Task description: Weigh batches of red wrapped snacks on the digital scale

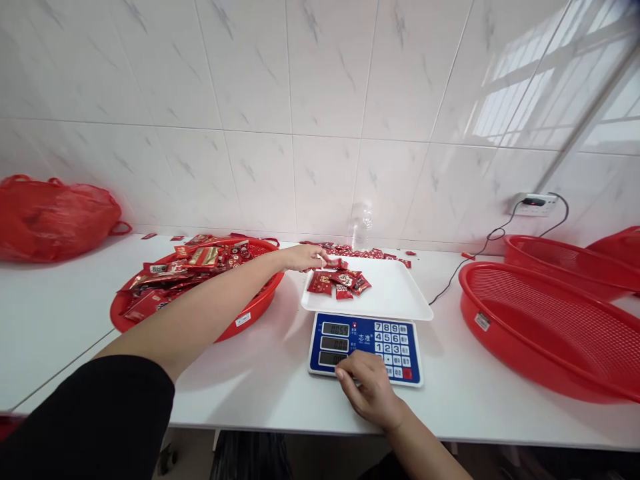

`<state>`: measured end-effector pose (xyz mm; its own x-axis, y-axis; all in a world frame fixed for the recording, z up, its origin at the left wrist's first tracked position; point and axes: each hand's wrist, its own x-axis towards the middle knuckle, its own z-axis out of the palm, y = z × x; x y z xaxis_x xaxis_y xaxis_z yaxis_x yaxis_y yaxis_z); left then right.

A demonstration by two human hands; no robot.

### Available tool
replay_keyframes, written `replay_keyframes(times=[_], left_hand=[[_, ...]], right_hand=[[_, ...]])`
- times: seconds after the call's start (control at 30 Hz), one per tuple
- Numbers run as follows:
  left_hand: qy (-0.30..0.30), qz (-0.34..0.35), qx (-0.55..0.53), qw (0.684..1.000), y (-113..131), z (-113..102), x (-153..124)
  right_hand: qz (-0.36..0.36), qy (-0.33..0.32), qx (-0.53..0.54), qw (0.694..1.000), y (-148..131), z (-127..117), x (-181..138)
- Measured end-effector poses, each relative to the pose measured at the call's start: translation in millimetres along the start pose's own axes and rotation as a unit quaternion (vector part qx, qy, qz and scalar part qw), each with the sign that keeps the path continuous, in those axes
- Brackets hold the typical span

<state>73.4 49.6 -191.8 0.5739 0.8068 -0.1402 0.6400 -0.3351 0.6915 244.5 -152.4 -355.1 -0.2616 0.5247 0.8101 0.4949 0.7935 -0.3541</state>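
Observation:
My left hand (306, 257) reaches over the left edge of the white scale tray (395, 290). Its fingers are closed on a small red packet (337, 265) at the back of a little pile. Several other red packets (344, 283) with gold and white print lie on the tray in front of it. Loosely curled, my right hand (369, 388) rests at the lower front of the blue-faced digital scale (366, 339), covering part of its keypad and bottom display. I see nothing in that hand, though its palm side is hidden.
A red basket (257, 313) heaped with mixed red packets stands at left, under my left forearm. More small packets (370, 254) lie along the wall beside a clear bottle (362, 227). Red baskets (530, 353) stand at right near a black cable (450, 280). A red bag (55, 220) sits far left.

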Motion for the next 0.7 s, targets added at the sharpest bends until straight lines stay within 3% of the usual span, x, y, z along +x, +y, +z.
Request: replay_keyframes(times=[0.13, 0.27, 0.43, 0.57, 0.7], left_hand=[[0.055, 0.0, -0.12, 0.991, 4, 7, 2], [0.09, 0.047, -0.248, 0.963, 0, 21, -22], [0.163, 0.108, -0.171, 0.966, -11, 45, -68], [0.238, 0.112, -0.127, 0.956, -18, 42, -96], [0.345, 0.151, -0.091, 0.922, -23, 41, -109]], right_hand=[[-0.002, 0.002, 0.0, 1.0, 1, 0, 0], [-0.005, -0.002, 0.011, 1.0, -2, -2, -1], [-0.001, -0.017, 0.025, 1.0, -3, -4, -5], [-0.011, -0.019, 0.027, 0.999, -2, -2, -7], [-0.011, -0.02, 0.037, 0.999, -6, -5, -5]])
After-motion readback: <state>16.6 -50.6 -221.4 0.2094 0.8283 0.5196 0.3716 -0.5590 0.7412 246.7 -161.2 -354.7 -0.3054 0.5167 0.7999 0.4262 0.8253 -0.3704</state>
